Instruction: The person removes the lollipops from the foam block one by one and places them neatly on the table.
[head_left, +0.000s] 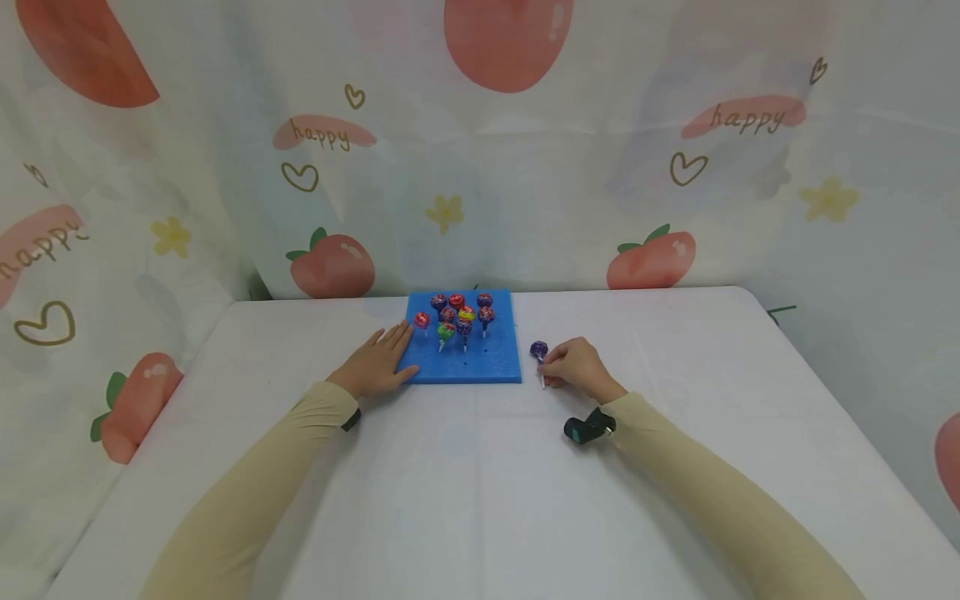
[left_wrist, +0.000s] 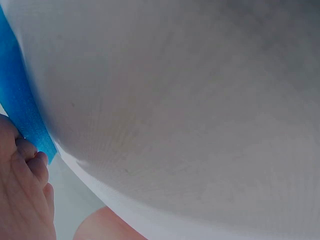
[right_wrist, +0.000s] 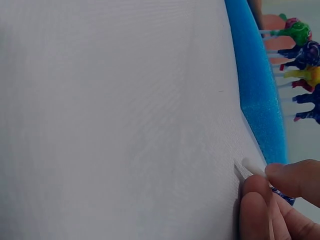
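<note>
A blue foam board (head_left: 487, 367) lies on the table, with several wrapped lollipops (head_left: 465, 316) standing in it on white sticks. Their wrappers are red, green, yellow and dark blue. My left hand (head_left: 375, 364) rests at the board's left edge, fingers stretched out and thumb near the front corner. Just right of the board, my right hand (head_left: 581, 369) pinches a dark purple lollipop (head_left: 538, 349) by its stick, candy end up. In the right wrist view the white stick tip (right_wrist: 254, 166) pokes out between thumb and fingers, close over the tablecloth.
A white cloth (head_left: 465, 492) covers the table. Behind it hangs a curtain (head_left: 525, 183) printed with fruit, hearts and flowers. A small black device (head_left: 590, 427) sits at the right wrist. Small holes show in the board's front part.
</note>
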